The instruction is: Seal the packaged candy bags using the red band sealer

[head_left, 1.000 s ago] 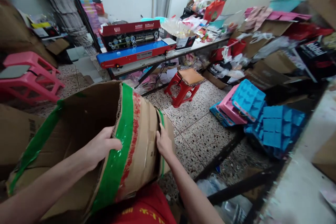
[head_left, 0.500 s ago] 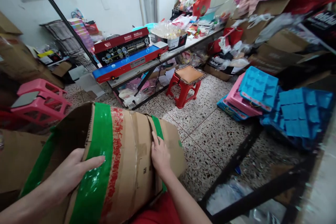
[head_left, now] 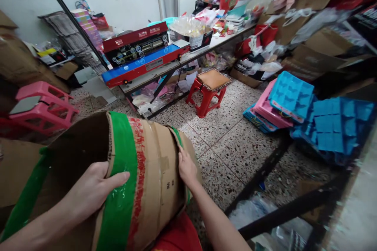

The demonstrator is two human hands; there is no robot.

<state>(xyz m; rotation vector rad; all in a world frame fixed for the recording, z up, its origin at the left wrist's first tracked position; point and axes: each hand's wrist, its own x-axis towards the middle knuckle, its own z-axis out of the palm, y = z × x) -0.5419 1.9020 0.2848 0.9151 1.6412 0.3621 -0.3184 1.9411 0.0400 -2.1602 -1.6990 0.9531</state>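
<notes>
A large brown cardboard box point(head_left: 153, 176) with green tape and red print lies tilted across my lap, its open side to the left. My left hand point(head_left: 94, 192) grips the box's taped flap edge, thumb on the green tape and fingers inside. My right hand point(head_left: 186, 168) presses on the box's right side near a folded flap, fingers closed around the edge.
A red stool point(head_left: 207, 90) stands on the speckled floor ahead. Behind it a table carries a red and blue sealing machine point(head_left: 141, 53). Pink stools point(head_left: 41, 106) sit at left. Blue and pink trays point(head_left: 297, 106) are piled at right beside cardboard boxes. A black frame bar point(head_left: 265, 168) crosses low right.
The box has tipped slightly, showing more of its open inside. My left hand has shifted onto the flap edge, and my right hand has slid a little up the box's side.
</notes>
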